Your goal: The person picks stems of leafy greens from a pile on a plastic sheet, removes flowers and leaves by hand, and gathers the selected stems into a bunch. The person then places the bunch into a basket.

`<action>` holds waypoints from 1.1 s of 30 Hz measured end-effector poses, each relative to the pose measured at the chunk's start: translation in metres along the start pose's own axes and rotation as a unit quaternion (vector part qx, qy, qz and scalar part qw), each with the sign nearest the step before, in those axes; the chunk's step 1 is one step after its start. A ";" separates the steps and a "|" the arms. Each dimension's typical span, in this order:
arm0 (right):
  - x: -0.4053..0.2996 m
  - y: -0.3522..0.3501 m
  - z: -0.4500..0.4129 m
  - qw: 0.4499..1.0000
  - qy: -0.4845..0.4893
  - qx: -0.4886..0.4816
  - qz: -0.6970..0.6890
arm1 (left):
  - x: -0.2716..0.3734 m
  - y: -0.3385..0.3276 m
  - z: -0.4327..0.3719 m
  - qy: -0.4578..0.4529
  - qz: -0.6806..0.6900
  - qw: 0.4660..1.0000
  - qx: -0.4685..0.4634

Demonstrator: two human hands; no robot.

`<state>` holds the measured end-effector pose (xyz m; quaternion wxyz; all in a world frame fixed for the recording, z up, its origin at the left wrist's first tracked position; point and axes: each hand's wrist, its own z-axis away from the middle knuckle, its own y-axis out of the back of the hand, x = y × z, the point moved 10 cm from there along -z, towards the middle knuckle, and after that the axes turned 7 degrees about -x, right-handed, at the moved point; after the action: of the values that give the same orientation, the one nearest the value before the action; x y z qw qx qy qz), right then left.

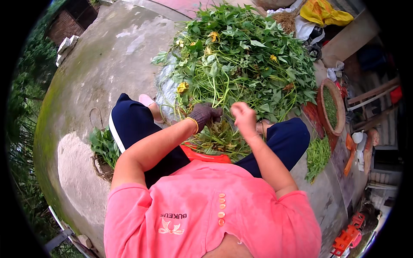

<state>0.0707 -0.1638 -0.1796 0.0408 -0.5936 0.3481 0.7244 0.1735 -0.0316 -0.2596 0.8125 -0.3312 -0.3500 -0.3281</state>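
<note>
My left hand [205, 116], in a dark knitted glove, is closed around the stem ends of a few leafy green vines [213, 80] that point away from me. Bare and slightly blurred, my right hand [244, 116] is raised just to the right of the glove, its fingers curled; whether it pinches anything is unclear. In front of both hands lies a large heap of leafy vines [277, 54] with some yellow flowers, partly on a pale plastic sheet [166, 85]. Cut stems and leaves [219, 140] fill the space between my legs, above the rim of a red plastic container [206, 157].
At my left stands a wicker basket [100, 167] of green leaves. On the right are a round basket [340, 111] of chopped greens, a bunch of thin green stems [317, 158] and an orange toy truck [348, 234]. A yellow bag [326, 13] lies beyond the heap.
</note>
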 end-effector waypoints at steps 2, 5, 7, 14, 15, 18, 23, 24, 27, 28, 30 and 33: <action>0.008 0.020 -0.035 0.997 -0.028 0.049 0.048 | -0.004 -0.003 0.007 0.022 -0.003 1.000 0.005; 0.029 -0.004 -0.075 0.977 -0.179 -0.070 -0.089 | -0.011 -0.019 -0.002 -0.031 -0.057 0.997 -0.036; 0.040 -0.012 -0.084 0.951 -0.190 -0.126 -0.210 | -0.014 -0.025 -0.007 -0.037 0.018 0.999 -0.019; -0.073 0.138 -0.074 0.975 0.033 0.045 -0.215 | -0.035 0.115 -0.036 0.025 0.098 0.982 0.159; -0.088 0.153 -0.067 0.973 0.049 0.041 -0.220 | -0.035 0.131 -0.031 0.088 -0.003 0.979 0.185; -0.115 0.181 -0.047 0.971 0.082 0.010 -0.226 | 0.018 0.123 -0.014 0.047 -0.265 0.935 0.230; -0.112 0.135 -0.029 0.979 0.040 -0.043 -0.196 | 0.103 0.094 0.036 -0.276 -0.190 0.903 0.270; -0.109 0.128 -0.022 0.981 0.031 -0.040 -0.188 | 0.122 0.068 0.049 -0.302 -0.192 0.905 0.231; -0.101 0.072 -0.007 0.970 -0.002 -0.103 -0.219 | 0.155 0.018 0.084 -0.432 -0.224 0.861 0.149; -0.096 0.053 -0.002 0.969 -0.020 -0.118 -0.214 | 0.168 -0.004 0.099 -0.481 -0.302 0.808 0.153; -0.094 0.019 0.006 0.959 -0.034 -0.166 -0.228 | 0.171 -0.031 0.101 -0.523 -0.276 0.801 0.095; -0.082 0.000 0.000 0.942 -0.054 -0.193 -0.269 | 0.131 -0.045 0.050 -0.332 -0.178 0.922 -0.091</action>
<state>0.0944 -0.1349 -0.1066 0.1378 -0.6213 0.0261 0.7709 0.1923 -0.0579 -0.1155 0.5445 -0.4258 -0.6216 -0.3685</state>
